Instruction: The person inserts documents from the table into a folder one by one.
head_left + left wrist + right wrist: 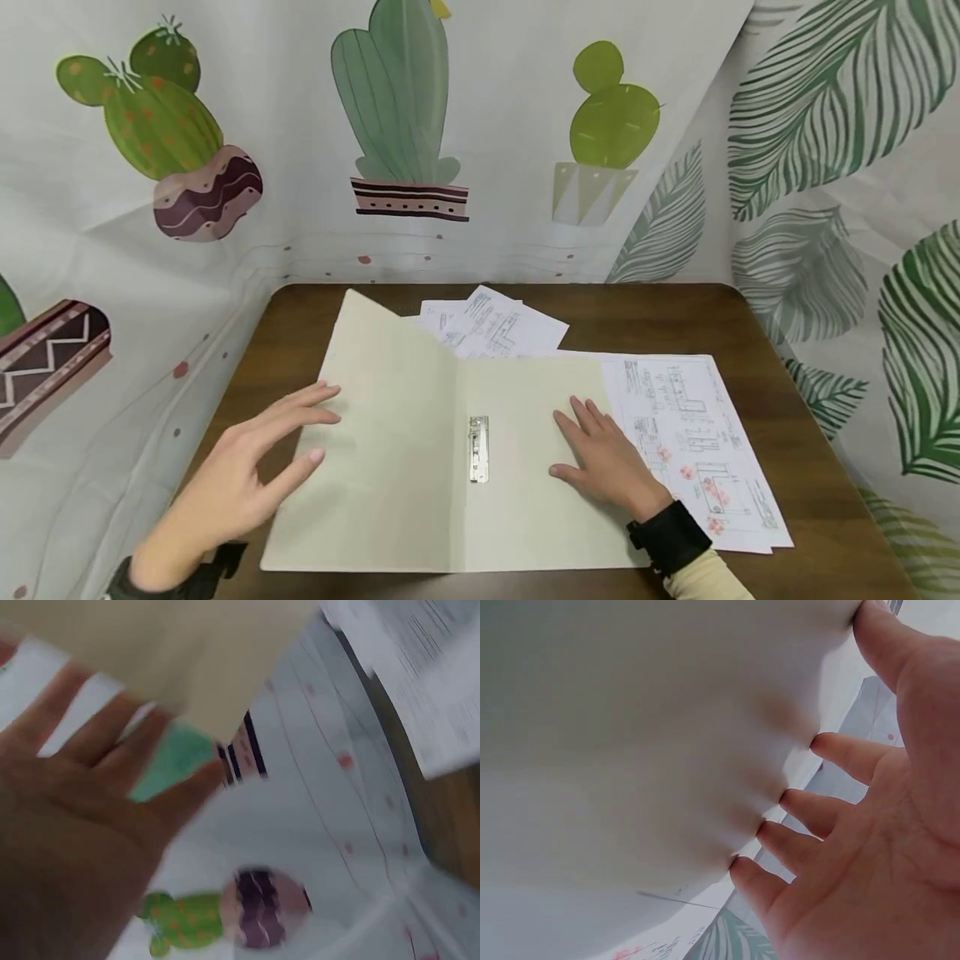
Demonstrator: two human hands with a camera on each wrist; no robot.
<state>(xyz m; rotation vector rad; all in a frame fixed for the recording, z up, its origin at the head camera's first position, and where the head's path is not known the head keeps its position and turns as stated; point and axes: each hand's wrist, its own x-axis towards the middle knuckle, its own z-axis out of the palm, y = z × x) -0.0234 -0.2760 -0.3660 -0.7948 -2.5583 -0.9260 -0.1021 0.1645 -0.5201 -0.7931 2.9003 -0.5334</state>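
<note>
A cream file folder (397, 475) lies spread on the table, its left cover tilted up and the top corner raised. A metal clip (478, 450) sits beside the fold on the right panel. My left hand (240, 471) is at the left cover's outer edge, fingers spread and thumb apart. In the left wrist view, the blurred cover (172, 652) overlaps those fingers. My right hand (607, 458) rests its spread fingertips on the right panel. The right wrist view shows these fingertips (826, 744) touching the pale panel surface (630, 750).
Printed drawing sheets (705, 450), some with red stamps, stick out from under the folder's right side. More loose sheets (502, 325) lie behind it. The brown wooden table (652, 321) backs onto a cloth (510, 242) printed with cacti and leaves.
</note>
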